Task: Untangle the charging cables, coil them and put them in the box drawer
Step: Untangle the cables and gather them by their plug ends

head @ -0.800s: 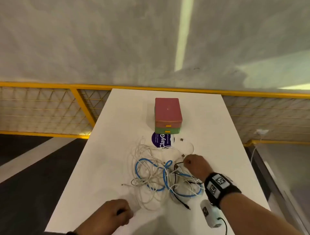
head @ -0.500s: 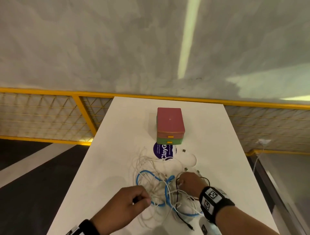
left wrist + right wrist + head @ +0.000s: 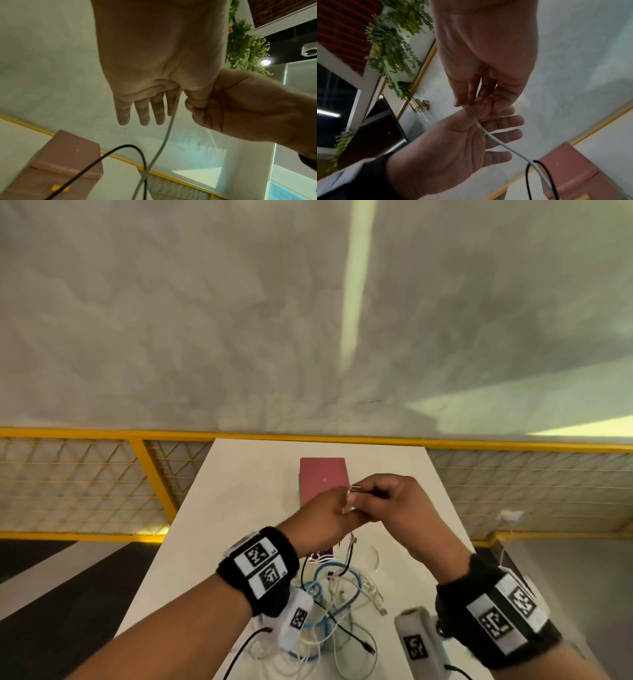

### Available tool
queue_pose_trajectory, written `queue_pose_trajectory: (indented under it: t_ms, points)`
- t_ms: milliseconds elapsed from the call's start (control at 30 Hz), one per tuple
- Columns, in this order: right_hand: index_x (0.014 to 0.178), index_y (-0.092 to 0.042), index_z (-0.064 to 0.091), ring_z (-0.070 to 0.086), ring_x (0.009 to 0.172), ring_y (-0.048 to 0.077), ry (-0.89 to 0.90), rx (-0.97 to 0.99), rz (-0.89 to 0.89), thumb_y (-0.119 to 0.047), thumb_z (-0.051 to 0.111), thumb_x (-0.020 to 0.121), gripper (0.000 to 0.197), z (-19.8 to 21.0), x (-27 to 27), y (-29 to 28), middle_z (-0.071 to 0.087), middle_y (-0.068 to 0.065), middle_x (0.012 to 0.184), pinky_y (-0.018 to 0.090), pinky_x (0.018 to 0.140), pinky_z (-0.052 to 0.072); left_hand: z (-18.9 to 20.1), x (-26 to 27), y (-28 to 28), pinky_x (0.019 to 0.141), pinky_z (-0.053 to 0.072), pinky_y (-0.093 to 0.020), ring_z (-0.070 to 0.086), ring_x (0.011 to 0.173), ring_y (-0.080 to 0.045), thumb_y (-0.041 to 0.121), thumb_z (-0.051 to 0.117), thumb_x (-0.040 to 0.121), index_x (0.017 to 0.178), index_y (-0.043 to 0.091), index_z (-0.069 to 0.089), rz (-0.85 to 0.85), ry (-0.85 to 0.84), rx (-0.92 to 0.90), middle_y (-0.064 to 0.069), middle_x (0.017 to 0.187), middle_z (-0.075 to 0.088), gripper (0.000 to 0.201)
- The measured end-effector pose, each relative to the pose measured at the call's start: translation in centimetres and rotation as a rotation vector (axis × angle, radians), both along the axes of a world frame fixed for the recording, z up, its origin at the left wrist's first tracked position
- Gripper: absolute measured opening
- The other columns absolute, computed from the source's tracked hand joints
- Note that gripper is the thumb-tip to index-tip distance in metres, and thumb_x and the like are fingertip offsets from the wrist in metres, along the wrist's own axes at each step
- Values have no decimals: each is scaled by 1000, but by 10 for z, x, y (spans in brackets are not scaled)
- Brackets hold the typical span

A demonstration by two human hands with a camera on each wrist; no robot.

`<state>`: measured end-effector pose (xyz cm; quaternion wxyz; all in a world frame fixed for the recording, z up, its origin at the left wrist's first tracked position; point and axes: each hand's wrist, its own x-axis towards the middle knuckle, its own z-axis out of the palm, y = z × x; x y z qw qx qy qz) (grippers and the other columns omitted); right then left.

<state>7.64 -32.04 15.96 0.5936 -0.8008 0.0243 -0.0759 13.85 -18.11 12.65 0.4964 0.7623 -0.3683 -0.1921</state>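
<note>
My two hands meet in the air in front of the red box (image 3: 323, 477). My right hand (image 3: 363, 492) pinches the plug end (image 3: 356, 488) of a white cable (image 3: 503, 145). My left hand (image 3: 342, 508) pins the same cable (image 3: 169, 129) between thumb and forefinger, with its other fingers straight. From there the cable drops to the tangle (image 3: 342, 587) of white, blue and black cables on the table. A black cable (image 3: 120, 148) loops around the white one just below my hands. The box (image 3: 68, 155) has yellow drawer handles (image 3: 59, 188), and its drawers look closed.
The white table (image 3: 239, 491) is narrow, with a drop to dark floor on the left. A yellow mesh railing (image 3: 102, 436) runs behind the table, below a grey wall. A purple sticker (image 3: 323, 553) lies between the box and the tangle.
Both hands have risen from the tangle on the table. The left hand came in from the front left to join the right, and a white cable end is lifted with them.
</note>
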Motion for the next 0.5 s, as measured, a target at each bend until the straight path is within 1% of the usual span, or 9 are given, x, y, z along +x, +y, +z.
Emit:
queue_pose_trajectory:
  t_ms: [33, 67, 133, 167, 233, 300, 333, 400, 500]
  points:
    - [78, -13, 77, 70, 82, 20, -15, -34, -5, -15, 73, 82, 7, 1, -3, 2, 76, 3, 82, 35, 79, 55, 0, -2, -1, 99, 51, -47, 67, 111, -14, 45, 52, 88, 106, 47, 67, 8, 19, 4, 5, 115, 73, 23]
    - [79, -16, 78, 69, 83, 17, -36, -54, -21, -17, 73, 82, 7, 0, -7, 2, 75, 1, 84, 33, 80, 54, -2, -3, 0, 100, 51, -47, 66, 112, -13, 45, 50, 90, 106, 49, 66, 17, 19, 10, 6, 117, 72, 23]
    - [79, -27, 78, 67, 83, 12, -63, -15, -89, -20, 70, 85, 12, -8, -15, 3, 74, -6, 84, 29, 75, 53, -11, -2, 3, 100, 50, -50, 66, 112, -20, 44, 45, 96, 110, 37, 68, 45, 32, -10, -1, 116, 73, 28]
    - [80, -27, 77, 66, 80, 13, -27, 85, -143, -23, 67, 88, 14, -16, -19, 3, 73, -7, 82, 30, 70, 53, -16, 0, 5, 100, 49, -49, 66, 111, -21, 43, 44, 100, 113, 29, 70, 91, 57, -42, -3, 115, 73, 32]
    - [82, -14, 71, 62, 73, 21, 218, 405, -191, -34, 56, 94, 27, -37, -25, 7, 68, 3, 77, 34, 64, 51, -20, 3, 7, 101, 50, -38, 67, 109, -12, 35, 43, 104, 119, 16, 69, 232, 150, -148, -3, 117, 73, 36]
    - [86, -6, 66, 63, 69, 26, 576, 662, -79, -49, 45, 96, 48, -58, -27, 17, 66, 14, 79, 35, 65, 51, -19, 0, 6, 93, 53, -21, 68, 105, -3, 28, 40, 105, 123, 8, 66, 297, 252, -271, -5, 119, 72, 38]
    - [89, -5, 65, 65, 70, 27, 693, 738, -3, -54, 41, 96, 55, -66, -26, 23, 66, 15, 81, 35, 66, 52, -17, -5, 5, 90, 53, -19, 69, 105, -5, 27, 38, 106, 122, 6, 66, 306, 293, -323, -6, 118, 73, 38]
    - [96, -4, 63, 65, 72, 26, 742, 874, 77, -52, 42, 95, 53, -76, -18, 35, 67, 14, 83, 34, 66, 52, -17, -19, 3, 89, 56, -26, 72, 103, -18, 26, 36, 107, 115, 5, 69, 327, 381, -406, -11, 108, 76, 40]
    - [102, -7, 63, 63, 68, 21, 648, 1080, 33, -37, 52, 86, 36, -76, -1, 40, 65, 9, 77, 33, 69, 47, -17, -41, 17, 74, 56, -38, 71, 78, -30, 35, 39, 104, 94, 7, 73, 415, 485, -469, -17, 79, 74, 46]
